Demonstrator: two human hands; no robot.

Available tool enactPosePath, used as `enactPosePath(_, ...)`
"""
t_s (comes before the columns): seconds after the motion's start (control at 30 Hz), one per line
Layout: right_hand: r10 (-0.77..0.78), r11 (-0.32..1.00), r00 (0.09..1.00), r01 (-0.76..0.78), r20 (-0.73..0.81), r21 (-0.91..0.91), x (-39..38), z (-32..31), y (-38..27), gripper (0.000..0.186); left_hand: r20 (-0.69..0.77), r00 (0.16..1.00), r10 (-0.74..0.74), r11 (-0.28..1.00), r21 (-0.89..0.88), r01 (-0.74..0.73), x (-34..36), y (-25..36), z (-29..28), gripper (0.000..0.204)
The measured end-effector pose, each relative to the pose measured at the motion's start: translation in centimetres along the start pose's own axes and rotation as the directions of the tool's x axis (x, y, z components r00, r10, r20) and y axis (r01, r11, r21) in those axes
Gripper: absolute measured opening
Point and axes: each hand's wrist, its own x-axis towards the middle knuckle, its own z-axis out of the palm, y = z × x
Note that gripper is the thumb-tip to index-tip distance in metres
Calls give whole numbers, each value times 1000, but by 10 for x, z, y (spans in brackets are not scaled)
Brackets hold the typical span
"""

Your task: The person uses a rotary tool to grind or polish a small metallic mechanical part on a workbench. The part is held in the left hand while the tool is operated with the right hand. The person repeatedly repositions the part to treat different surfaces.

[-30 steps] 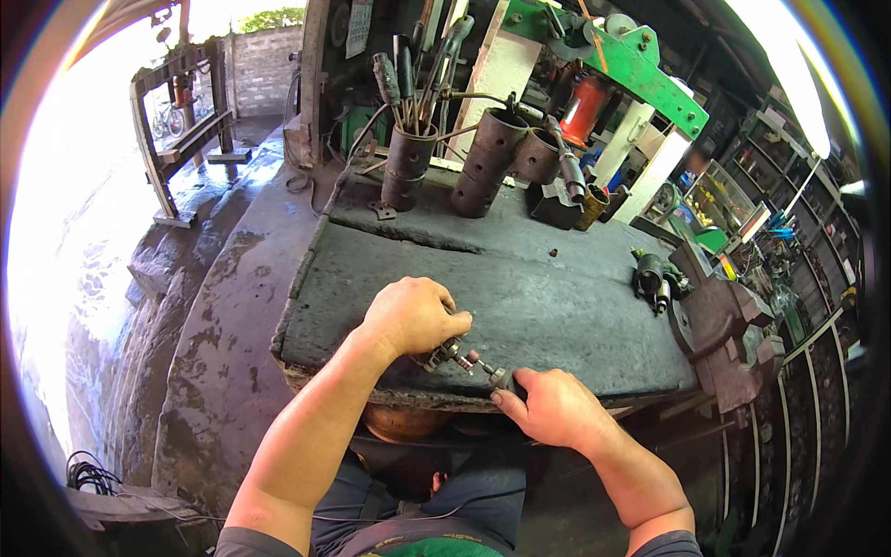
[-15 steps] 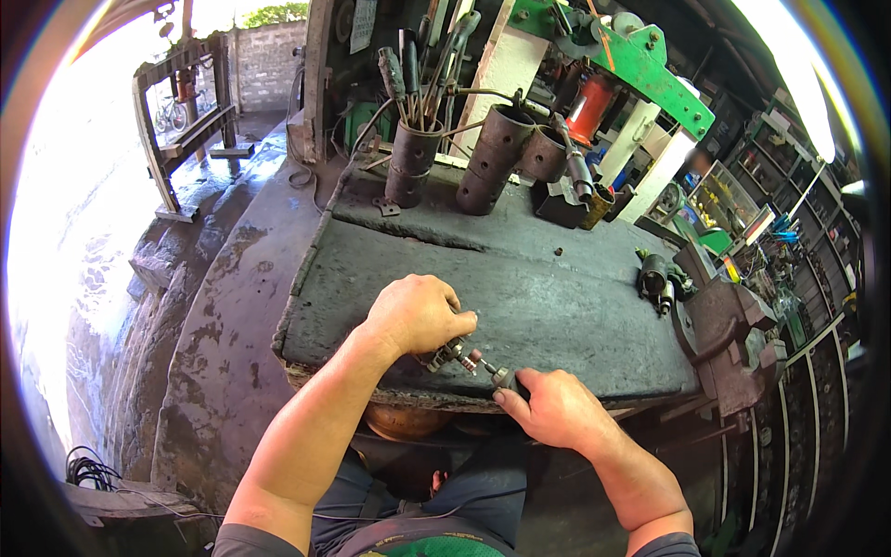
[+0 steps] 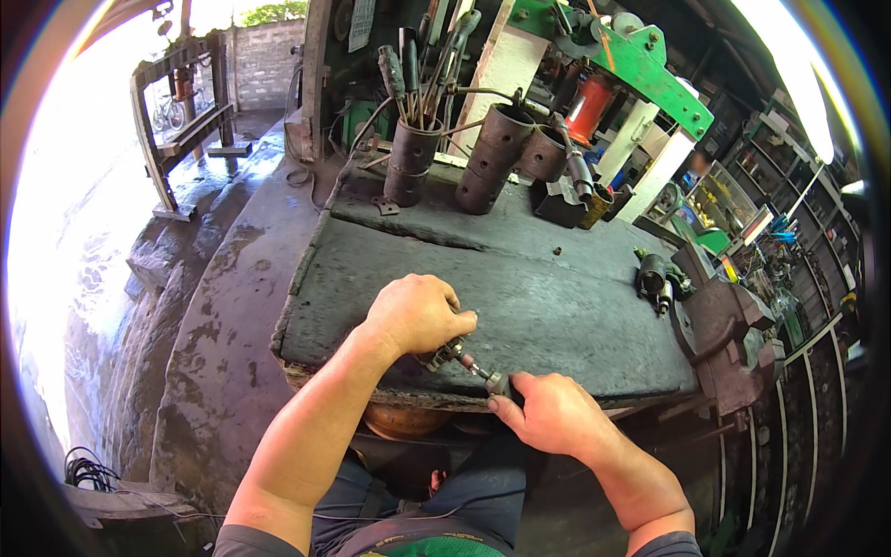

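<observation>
Near the workbench's front edge, my left hand (image 3: 413, 314) is closed round a small metal mechanical part (image 3: 436, 358). Most of that part is hidden under my palm; its lower end sticks out with a short reddish-brown piece. To the right, my right hand (image 3: 555, 414) grips a dark tool (image 3: 498, 382) with a metal collar and a thin shiny shaft, thumb and forefinger near its front. The shaft points up and left at the reddish piece and seems to meet it; whether it goes inside I cannot tell. The tool's exact kind is unclear.
Perforated metal cylinders (image 3: 494, 160) stand at the back of the dark workbench (image 3: 371, 269), one holding rods and tools (image 3: 411, 162). A bench vise (image 3: 733, 348) is at the right, beside a dark air tool (image 3: 653, 276). Behind rises a green press frame (image 3: 640, 70) with a red jack (image 3: 589, 109).
My right hand has shifted slightly left with the tool, bringing its shaft up to the reddish piece, where a gap showed before. My left hand has hardly moved.
</observation>
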Motion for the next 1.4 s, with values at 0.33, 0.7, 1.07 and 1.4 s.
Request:
enactPosePath(0.33, 1, 999, 998, -3, -61, -40, -2, 4, -3, 58, 9, 1000, -9, 1000, -5, 9, 1, -1, 0, 49)
enactPosePath(0.7, 16, 999, 1000, -16, 7, -41, -8, 1, 0, 57, 10, 1000, -10, 1000, 2, 10, -1, 2, -3, 51)
enactPosePath(1.07, -6, 1000, 1000, 6, -17, -22, -10, 3, 5, 58, -9, 1000, -2, 1000, 5, 2, 0, 0, -1, 50)
enactPosePath(1.4, 21, 998, 1000, -22, -18, -51, -12, 5, 2, 57, 27, 1000, -11, 1000, 8, 10, 0, 2, -3, 56)
